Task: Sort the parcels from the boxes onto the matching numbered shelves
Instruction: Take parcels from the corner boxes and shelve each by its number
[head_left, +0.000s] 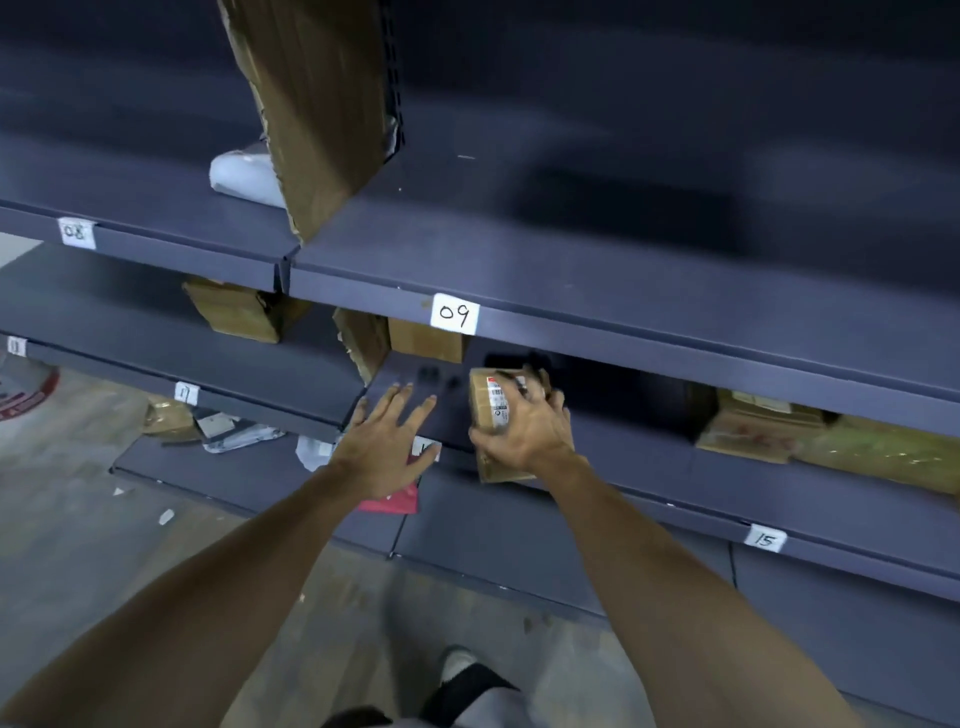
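My right hand (524, 426) grips a small brown cardboard parcel (491, 402) with a white barcode label, held at the front edge of the middle dark shelf (649, 457), below the tag "09" (455, 313). My left hand (387, 441) hovers beside it with fingers spread and straight, holding nothing, over the same shelf's front edge. A small white tag under that hand is mostly hidden, so its number cannot be read. Further along the same shelf edge sits the tag "15" (764, 539).
Brown parcels lie on the middle shelf at the right (753, 431) and under the 09 shelf (426, 340). A tall cardboard divider (317, 104) and a white bag (244, 174) are on the top shelf. Tags "08" (77, 231) and "17" (186, 393) mark left shelves. Scraps litter the floor.
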